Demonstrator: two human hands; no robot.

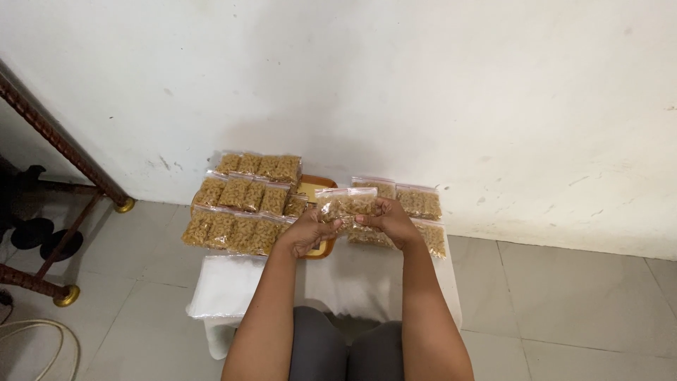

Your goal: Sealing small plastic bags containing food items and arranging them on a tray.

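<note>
Both my hands hold one small clear zip bag of tan pasta (345, 204) above a low white table (381, 282). My left hand (307, 231) grips its left lower edge and my right hand (388, 220) its right side. Filled bags of the same kind lie in rows at the left (240, 212), partly over an orange tray (319, 182). More filled bags (417, 203) lie at the right, behind my right hand.
A stack of empty clear bags (227, 283) lies on the table's near left. A white wall (423, 85) rises just behind. A brown metal frame with brass feet (84, 176) and a white cord (35, 339) sit on the tiled floor at left.
</note>
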